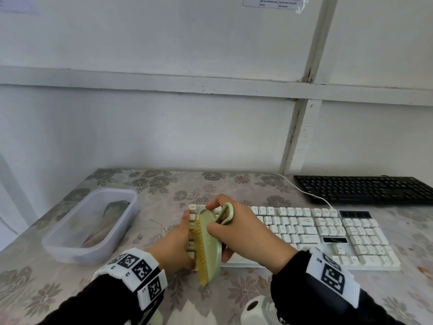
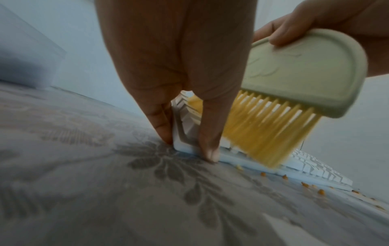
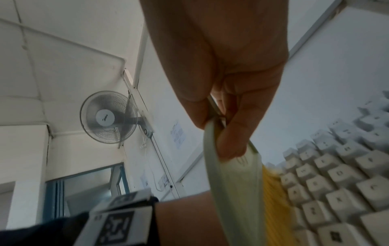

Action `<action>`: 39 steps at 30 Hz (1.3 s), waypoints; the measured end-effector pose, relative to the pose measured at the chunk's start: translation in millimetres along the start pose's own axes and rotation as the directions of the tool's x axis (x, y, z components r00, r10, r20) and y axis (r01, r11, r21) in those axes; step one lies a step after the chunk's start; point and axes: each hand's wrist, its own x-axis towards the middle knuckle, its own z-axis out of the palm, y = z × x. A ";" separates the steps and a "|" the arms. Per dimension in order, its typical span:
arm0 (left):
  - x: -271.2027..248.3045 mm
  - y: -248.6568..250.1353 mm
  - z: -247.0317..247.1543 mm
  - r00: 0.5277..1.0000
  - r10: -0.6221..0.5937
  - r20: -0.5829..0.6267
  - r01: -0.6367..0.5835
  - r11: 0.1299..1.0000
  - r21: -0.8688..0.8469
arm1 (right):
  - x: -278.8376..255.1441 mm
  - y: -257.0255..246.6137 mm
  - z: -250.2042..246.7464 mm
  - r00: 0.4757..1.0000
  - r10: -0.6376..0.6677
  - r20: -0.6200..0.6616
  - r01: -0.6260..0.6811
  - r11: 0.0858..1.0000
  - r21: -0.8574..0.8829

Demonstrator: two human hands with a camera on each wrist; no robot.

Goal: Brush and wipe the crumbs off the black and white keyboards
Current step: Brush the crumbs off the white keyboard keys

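Fingers (image 1: 212, 227) of our right hand (image 1: 243, 233) grip the green brush (image 1: 208, 249); our left hand (image 1: 174, 246) steadies the white keyboard (image 1: 328, 233) with straight fingers.

floral-cloth table (image 1: 164, 184): 2 keyboards, white keyboard (image 1: 328, 233) front, black keyboard (image 1: 363, 188) behind; clear tub (image 1: 70, 249) left; crumbs (image 2: 305, 184) scattered.

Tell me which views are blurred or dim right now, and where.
Head view: evenly lit, sharp, wide-angle bend in the wall beams. Left wrist view: dim, brush bristles smeared, left hand dark against the bright wall. Right wrist view: brush and white keyboard keys blurred, right hand shadowed.
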 end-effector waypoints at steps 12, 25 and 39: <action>-3.9 4.0 -1.4 0.996 -0.092 0.019 0.090 0.993 0.074 | -5.5 -12.7 -43.7 0.980 -0.117 -0.159 0.084 0.976 -0.202; -7.8 14.0 -3.0 0.990 -0.134 0.033 0.130 0.985 0.111 | 16.8 4.5 -0.9 0.901 -0.190 -0.391 0.136 0.978 -0.160; -4.7 6.2 -2.5 0.998 -0.057 0.003 0.057 0.997 0.045 | 17.7 7.6 15.4 0.878 -0.241 -0.414 0.217 0.971 -0.104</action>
